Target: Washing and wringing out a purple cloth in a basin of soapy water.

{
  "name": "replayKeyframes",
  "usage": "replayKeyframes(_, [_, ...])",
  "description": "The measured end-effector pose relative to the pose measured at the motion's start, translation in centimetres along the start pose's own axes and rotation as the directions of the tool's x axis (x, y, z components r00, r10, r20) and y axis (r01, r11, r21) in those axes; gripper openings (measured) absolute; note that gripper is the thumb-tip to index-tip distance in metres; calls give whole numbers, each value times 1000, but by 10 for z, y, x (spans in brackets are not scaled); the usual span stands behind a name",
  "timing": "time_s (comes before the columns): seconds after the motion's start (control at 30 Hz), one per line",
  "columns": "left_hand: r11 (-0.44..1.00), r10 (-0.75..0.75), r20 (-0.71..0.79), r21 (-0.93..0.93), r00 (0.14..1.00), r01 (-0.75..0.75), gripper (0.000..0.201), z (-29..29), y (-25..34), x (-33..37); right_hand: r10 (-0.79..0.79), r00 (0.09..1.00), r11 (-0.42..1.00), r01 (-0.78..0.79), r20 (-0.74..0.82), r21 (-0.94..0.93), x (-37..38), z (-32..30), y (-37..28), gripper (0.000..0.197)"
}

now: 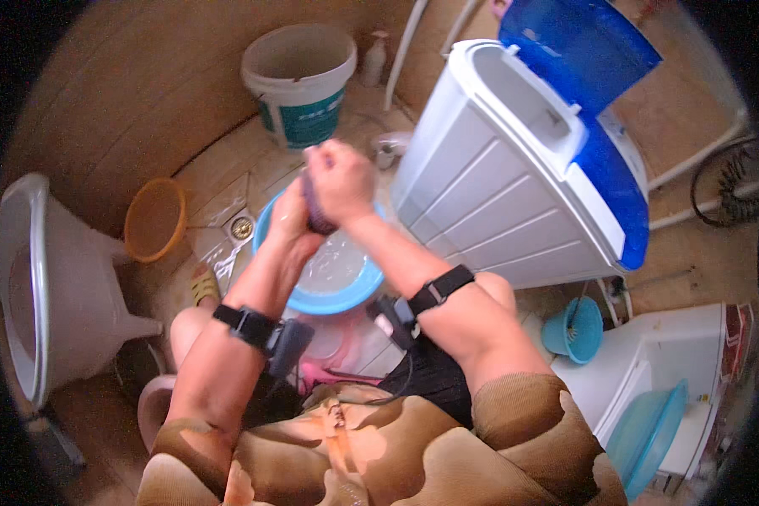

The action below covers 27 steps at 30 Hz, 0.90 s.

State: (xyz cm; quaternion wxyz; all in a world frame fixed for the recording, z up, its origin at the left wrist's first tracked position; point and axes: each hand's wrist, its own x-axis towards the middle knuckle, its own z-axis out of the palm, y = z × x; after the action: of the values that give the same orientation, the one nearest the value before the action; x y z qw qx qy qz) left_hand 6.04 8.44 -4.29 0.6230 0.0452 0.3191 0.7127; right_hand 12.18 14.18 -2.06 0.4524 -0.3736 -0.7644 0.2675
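Observation:
Both hands are closed around a dark purplish wet cloth, held over a light blue basin. My left hand grips it from the left and lower side. The right hand wraps it from above, its fingers curled and a little blurred. Most of the cloth is hidden inside my hands. Cloudy water stands in the basin beneath them. Black straps with small dark devices sit on both forearms.
A white bucket stands behind the basin, near a spray bottle. At right is a white washing machine with its blue lid raised. An orange basin, floor drain and white sink lie left. A small blue bucket is right.

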Motion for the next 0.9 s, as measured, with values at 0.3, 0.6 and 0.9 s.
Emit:
replayKeyframes(0.3, [999,38,-138,42,990,-33,23,-17,2,3,-32,999,997,32,5,68,-2,13,-12,30])
replayKeyframes(0.6, [996,-35,-168,-86,985,21,23,-5,-10,4,85,991,996,-88,104,16,-7,-1,-21,27])
replayKeyframes(0.9, [995,-89,-65,-39,994,87,20,-26,-21,26,131,988,991,-131,84,5,-6,-3,-18,24])
